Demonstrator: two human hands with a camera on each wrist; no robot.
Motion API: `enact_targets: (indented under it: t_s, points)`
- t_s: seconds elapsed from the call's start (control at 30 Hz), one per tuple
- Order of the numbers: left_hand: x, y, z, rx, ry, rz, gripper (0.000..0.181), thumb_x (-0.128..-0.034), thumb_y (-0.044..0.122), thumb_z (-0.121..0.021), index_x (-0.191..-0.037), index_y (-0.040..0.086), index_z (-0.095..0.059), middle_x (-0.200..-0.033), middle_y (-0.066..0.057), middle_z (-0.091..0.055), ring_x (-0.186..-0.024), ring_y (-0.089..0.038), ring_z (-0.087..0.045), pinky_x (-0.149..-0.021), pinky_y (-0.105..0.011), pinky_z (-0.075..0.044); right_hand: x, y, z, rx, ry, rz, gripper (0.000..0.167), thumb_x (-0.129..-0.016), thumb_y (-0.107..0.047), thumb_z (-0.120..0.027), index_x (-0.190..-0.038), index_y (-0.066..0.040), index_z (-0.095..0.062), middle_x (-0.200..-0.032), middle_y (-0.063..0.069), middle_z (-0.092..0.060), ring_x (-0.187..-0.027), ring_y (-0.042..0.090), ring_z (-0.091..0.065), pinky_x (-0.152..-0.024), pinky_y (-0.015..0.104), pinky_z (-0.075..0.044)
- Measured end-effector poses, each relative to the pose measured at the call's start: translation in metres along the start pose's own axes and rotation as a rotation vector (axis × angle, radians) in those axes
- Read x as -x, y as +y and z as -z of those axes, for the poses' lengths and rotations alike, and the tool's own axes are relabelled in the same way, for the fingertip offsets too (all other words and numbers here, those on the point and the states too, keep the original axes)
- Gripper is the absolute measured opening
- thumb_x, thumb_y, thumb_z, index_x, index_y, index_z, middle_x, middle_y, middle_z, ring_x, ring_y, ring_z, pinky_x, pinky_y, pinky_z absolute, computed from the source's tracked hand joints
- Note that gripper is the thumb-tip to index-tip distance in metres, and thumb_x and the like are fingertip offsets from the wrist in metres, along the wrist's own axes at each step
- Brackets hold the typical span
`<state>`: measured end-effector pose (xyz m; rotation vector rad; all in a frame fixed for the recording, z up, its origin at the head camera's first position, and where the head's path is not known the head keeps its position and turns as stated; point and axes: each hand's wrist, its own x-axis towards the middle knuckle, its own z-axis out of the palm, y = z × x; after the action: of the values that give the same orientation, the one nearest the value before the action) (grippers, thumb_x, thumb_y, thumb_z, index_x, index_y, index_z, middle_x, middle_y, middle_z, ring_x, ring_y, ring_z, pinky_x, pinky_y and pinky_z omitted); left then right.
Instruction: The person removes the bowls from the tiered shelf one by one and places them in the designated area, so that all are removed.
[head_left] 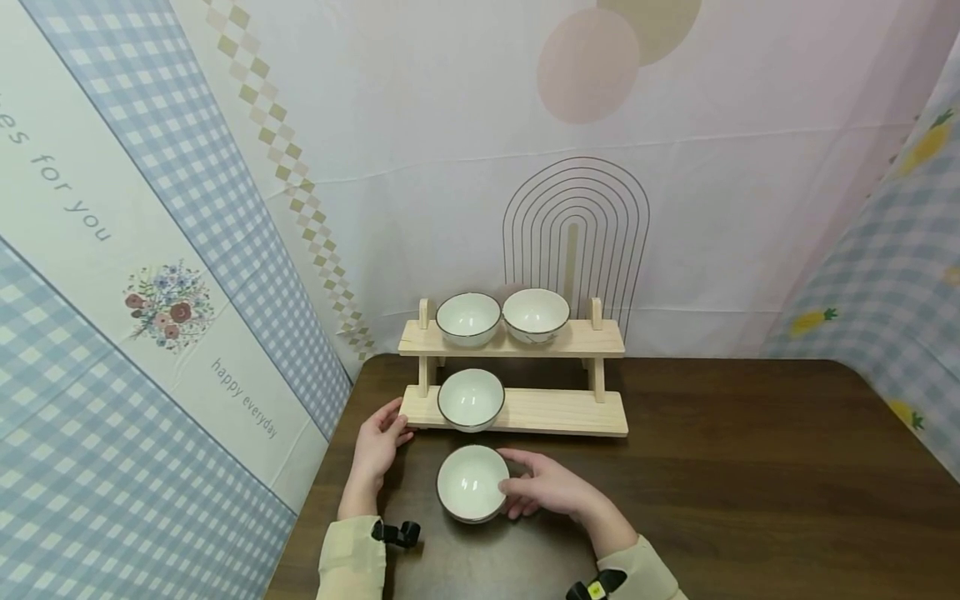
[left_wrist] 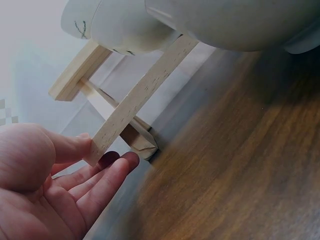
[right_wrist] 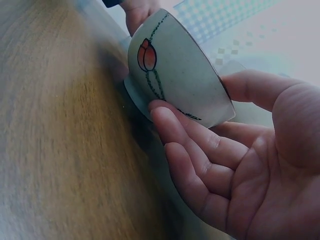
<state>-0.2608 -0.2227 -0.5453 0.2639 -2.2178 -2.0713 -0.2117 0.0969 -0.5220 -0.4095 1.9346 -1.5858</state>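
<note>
A white bowl with a dark rim [head_left: 472, 483] is in front of the wooden rack [head_left: 555, 411]. My right hand [head_left: 551, 485] grips its right side, thumb at the rim and fingers against the outer wall; in the right wrist view the bowl [right_wrist: 175, 75] shows a red tulip pattern. At the rack's left end, my left hand [head_left: 377, 446] pinches the lower shelf; the left wrist view shows the thumb on the board's end [left_wrist: 100, 142] and fingertips beneath. One bowl [head_left: 471, 398] sits on the lower shelf's left part, and two bowls [head_left: 468, 318] [head_left: 536, 313] stand side by side on the upper shelf.
The dark wooden table [head_left: 720, 467] extends to the right of the rack. Behind it hangs a pale patterned cloth [head_left: 420, 167]. A blue checked cloth [head_left: 172, 400] borders the table's left edge, and another [head_left: 862, 275] hangs at the right.
</note>
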Motion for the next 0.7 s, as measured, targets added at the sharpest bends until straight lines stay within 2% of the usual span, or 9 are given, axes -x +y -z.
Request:
enact_targets:
  t_s: [0.17, 0.4, 0.7]
  points:
    - [0.0003, 0.0005, 0.0, -0.003, -0.002, 0.0, 0.043, -0.1112, 0.002, -0.056, -0.153, -0.006, -0.052, -0.137, -0.031, -0.061, -0.107, -0.033, -0.07, -0.089, -0.035, -0.064, 0.0, -0.0005, -0.0009, -0.004, -0.004, -0.004, 0.074, -0.102, -0.022, -0.069, -0.163, 0.004, -0.036, -0.089, 0.016, -0.078, -0.075, 0.024, -0.075, -0.066, 0.033, -0.061]
    - [0.0, 0.0009, -0.0001, -0.002, -0.002, -0.002, 0.043, -0.1111, 0.001, -0.055, -0.153, -0.007, -0.052, -0.138, -0.031, -0.061, -0.107, -0.034, -0.07, -0.087, -0.032, -0.064, -0.0006, -0.0007, -0.0009, -0.005, -0.01, -0.006, 0.075, -0.102, -0.023, -0.069, -0.163, 0.004, -0.035, -0.089, 0.015, -0.078, -0.075, 0.024, -0.075, -0.065, 0.032, -0.06]
    - [0.0006, 0.0014, -0.0001, 0.0, -0.004, 0.001, 0.043, -0.1115, 0.002, -0.055, -0.154, -0.006, -0.052, -0.139, -0.032, -0.06, -0.109, -0.035, -0.069, -0.088, -0.033, -0.064, -0.0016, 0.0013, 0.0023, -0.008, -0.026, -0.004, 0.073, -0.107, -0.03, -0.065, -0.164, 0.002, -0.034, -0.092, 0.017, -0.078, -0.078, 0.026, -0.076, -0.067, 0.034, -0.061]
